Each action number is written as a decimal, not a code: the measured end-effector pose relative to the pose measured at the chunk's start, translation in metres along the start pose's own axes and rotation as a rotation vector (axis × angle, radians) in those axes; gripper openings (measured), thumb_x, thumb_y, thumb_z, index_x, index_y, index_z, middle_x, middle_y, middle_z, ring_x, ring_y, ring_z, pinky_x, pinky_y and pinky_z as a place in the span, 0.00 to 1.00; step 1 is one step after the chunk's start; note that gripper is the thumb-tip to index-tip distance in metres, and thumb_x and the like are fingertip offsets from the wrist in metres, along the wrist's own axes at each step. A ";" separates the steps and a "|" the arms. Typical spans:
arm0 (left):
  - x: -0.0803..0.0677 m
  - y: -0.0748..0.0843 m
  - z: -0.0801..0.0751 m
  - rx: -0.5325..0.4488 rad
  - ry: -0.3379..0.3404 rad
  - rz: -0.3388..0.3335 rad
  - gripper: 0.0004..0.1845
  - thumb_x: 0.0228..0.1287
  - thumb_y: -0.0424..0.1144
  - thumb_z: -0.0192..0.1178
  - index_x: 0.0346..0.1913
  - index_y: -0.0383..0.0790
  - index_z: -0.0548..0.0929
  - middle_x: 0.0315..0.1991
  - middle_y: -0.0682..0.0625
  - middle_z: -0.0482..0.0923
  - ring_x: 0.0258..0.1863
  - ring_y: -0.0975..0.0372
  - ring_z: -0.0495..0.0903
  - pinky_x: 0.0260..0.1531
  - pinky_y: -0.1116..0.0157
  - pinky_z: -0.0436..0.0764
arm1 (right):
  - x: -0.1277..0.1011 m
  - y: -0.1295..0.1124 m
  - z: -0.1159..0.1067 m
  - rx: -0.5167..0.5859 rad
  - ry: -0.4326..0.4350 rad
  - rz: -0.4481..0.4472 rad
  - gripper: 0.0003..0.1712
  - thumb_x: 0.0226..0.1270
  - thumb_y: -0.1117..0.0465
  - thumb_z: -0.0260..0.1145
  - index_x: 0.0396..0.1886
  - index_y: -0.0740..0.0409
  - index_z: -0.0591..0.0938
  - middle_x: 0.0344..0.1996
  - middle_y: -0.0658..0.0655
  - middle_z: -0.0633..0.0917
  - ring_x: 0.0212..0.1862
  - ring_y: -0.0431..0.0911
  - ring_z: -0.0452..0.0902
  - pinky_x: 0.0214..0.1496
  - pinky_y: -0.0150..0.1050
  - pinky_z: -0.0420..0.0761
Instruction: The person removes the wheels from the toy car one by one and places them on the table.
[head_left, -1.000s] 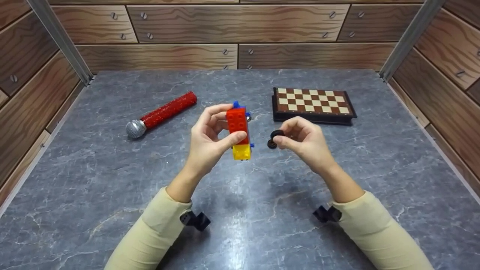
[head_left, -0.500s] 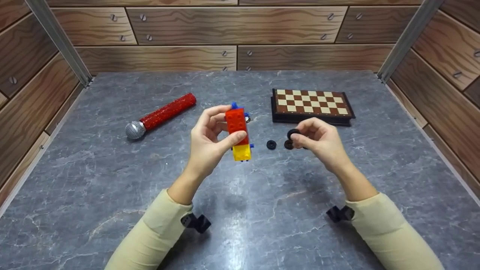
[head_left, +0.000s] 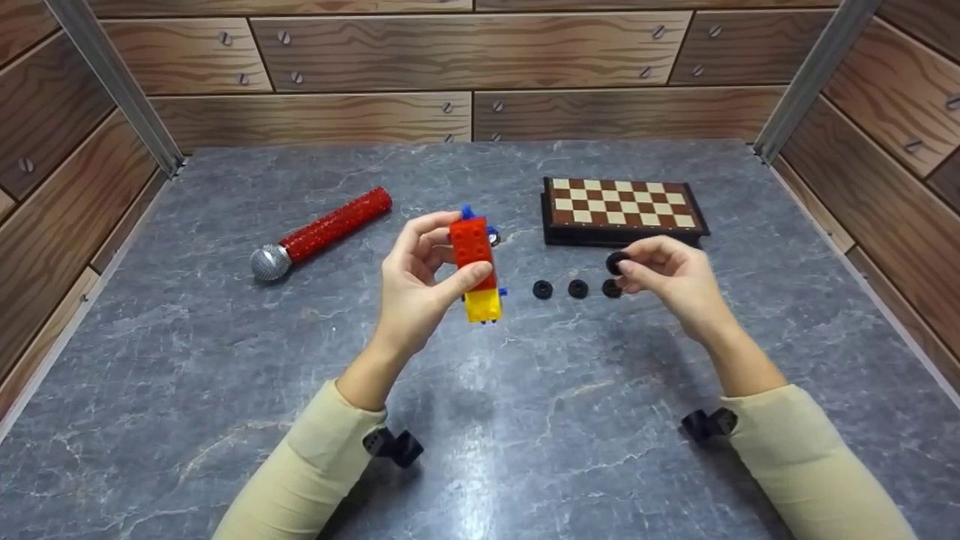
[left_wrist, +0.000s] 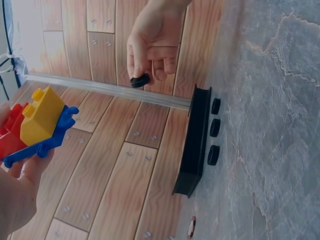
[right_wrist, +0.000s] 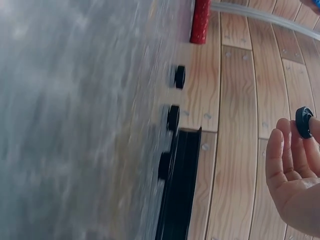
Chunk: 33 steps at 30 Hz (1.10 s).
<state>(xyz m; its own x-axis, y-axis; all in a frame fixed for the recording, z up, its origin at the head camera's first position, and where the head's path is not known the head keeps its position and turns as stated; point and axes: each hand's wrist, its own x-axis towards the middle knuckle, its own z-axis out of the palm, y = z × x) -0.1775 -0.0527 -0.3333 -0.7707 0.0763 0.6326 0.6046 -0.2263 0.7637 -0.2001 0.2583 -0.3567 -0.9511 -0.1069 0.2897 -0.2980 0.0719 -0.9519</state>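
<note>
My left hand [head_left: 412,285] grips a toy car [head_left: 474,259] of red and yellow building blocks, its thumb across the red block. In the left wrist view a blue wheelbase [left_wrist: 45,142] shows under the blocks, with no wheels on the visible axle ends. Between thumb and fingertips my right hand [head_left: 671,281] pinches a small black toy wheel [head_left: 617,262], held up above the table. Below it, three matching black wheels lie in a row: a left one [head_left: 542,289], a middle one [head_left: 577,289] and a right one [head_left: 612,288], partly covered by the fingers.
Behind the right hand lies a folded chessboard box [head_left: 622,214]. A red glittery microphone [head_left: 337,225] with a silver head is at the back left. A small round item [left_wrist: 192,227] sits on the table beyond the toy car. Wood-patterned walls [head_left: 360,56] enclose the table.
My right hand has moved to the right with the pinched wheel, passing over the row and uncovering the wheels on the table. The left hand keeps the toy car nearly still.
</note>
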 end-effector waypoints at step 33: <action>-0.001 -0.003 0.002 0.012 -0.013 -0.020 0.26 0.52 0.28 0.68 0.55 0.32 0.71 0.42 0.41 0.79 0.33 0.50 0.78 0.38 0.57 0.81 | 0.029 0.043 -0.059 -0.244 -0.028 0.712 0.16 0.63 0.65 0.63 0.46 0.71 0.71 0.24 0.49 0.83 0.25 0.42 0.81 0.31 0.37 0.82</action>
<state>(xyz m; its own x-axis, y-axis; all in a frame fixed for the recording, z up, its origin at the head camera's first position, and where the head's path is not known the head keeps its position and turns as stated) -0.1778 -0.0502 -0.3360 -0.7802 0.0932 0.6185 0.5912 -0.2133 0.7778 -0.2455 0.3169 -0.3832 -0.9193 0.0229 -0.3928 0.3754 0.3506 -0.8580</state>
